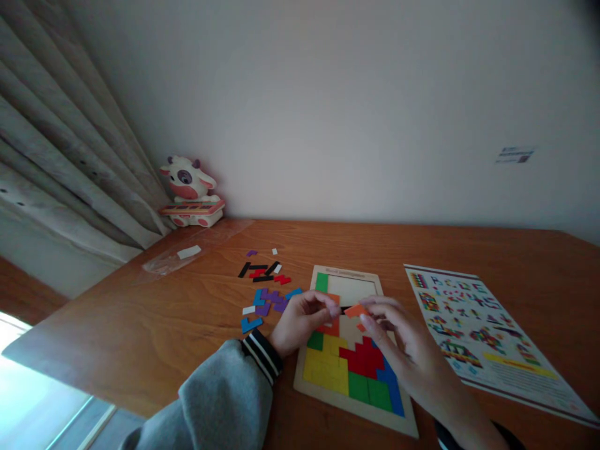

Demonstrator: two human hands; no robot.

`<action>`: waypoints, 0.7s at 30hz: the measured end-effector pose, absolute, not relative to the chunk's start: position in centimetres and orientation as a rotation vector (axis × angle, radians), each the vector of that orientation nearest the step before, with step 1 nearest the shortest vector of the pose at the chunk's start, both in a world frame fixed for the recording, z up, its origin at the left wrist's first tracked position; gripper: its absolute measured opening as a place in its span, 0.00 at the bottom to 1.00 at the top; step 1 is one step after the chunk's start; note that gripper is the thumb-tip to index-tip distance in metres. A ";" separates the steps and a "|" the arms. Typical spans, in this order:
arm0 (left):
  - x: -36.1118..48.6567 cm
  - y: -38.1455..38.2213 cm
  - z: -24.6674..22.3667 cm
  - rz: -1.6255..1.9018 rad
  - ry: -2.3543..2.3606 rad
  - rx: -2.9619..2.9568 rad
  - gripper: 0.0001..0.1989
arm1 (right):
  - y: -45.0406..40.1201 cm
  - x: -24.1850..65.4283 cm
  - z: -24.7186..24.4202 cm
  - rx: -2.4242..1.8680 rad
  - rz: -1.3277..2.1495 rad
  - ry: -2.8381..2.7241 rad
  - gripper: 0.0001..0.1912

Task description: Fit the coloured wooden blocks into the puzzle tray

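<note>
A wooden puzzle board (323,400) lies on the table, its near part filled with yellow, red, green and blue pieces and its far part partly bare. Over the board's left side, my left hand (307,315) has thumb and forefinger pinched together beside a small black piece (344,310). Orange pieces lie on the board beneath those fingers. My right hand (396,331) grips an orange piece (356,310) between thumb and fingers above the middle of the board. The two hands' fingertips are close together but apart.
Loose blue (252,325), purple, black, red and white pieces lie left of the board. A printed pattern sheet (497,337) lies to the right. Farther back left are a clear plastic bag (164,264) and a cow toy (190,194), near the curtain (70,137).
</note>
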State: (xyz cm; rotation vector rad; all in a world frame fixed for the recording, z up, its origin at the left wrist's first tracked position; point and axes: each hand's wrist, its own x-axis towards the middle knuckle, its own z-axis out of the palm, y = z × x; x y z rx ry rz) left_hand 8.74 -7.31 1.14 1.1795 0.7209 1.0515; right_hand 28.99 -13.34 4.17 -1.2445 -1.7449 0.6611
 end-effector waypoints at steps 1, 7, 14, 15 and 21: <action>8.6 -6.9 1.2 1.111 0.748 1.190 0.18 | -13.2 29.2 4.1 -1.263 0.686 -1.682 0.15; 7.9 -3.2 0.6 1.379 1.001 1.353 0.22 | -12.4 30.7 4.0 -1.389 0.681 -1.545 0.19; 8.4 -1.7 0.0 1.316 1.153 1.562 0.20 | -9.0 31.0 5.2 -1.402 0.568 -1.745 0.17; 8.4 -1.8 0.1 1.285 1.163 1.577 0.19 | -8.1 31.0 5.3 -1.410 0.576 -1.740 0.17; 7.7 -2.5 1.2 1.040 1.276 1.859 0.12 | -2.8 30.7 4.6 -1.334 0.756 -1.712 0.14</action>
